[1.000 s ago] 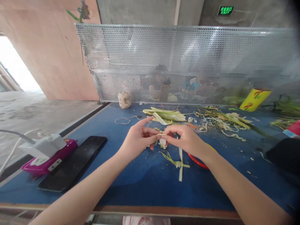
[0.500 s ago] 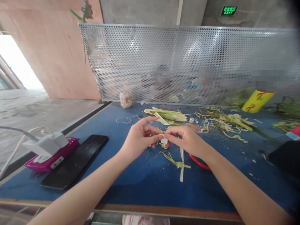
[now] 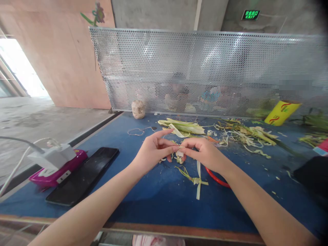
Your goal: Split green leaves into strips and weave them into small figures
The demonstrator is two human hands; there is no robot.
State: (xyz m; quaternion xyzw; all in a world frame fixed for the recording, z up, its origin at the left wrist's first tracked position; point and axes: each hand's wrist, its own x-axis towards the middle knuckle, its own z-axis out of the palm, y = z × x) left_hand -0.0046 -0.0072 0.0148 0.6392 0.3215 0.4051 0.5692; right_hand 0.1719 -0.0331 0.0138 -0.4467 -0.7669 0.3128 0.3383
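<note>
My left hand [image 3: 151,149] and my right hand [image 3: 205,152] meet over the middle of the table, thumbs and forefingers pinched tip to tip. Between them they hold a small pale leaf strip [image 3: 180,154], mostly covered by the fingers. Just below lies a knotted piece of pale green leaf strips [image 3: 196,180] with thin loose ends. A red curved object [image 3: 216,178] shows partly from under my right wrist. Behind the fingers rests a bundle of broad yellow-green leaves [image 3: 188,127].
Shredded leaf scraps [image 3: 252,133] spread at the back right, beside a yellow packet [image 3: 282,112]. At left lie a black phone [image 3: 84,176] and a purple power strip [image 3: 57,172] with a white charger. A wrapped roll [image 3: 138,109] stands before the perforated metal screen [image 3: 159,58].
The view has shifted slightly. Both hands stay together with only small finger movements around the leaf strip; the things on the table lie as before.
</note>
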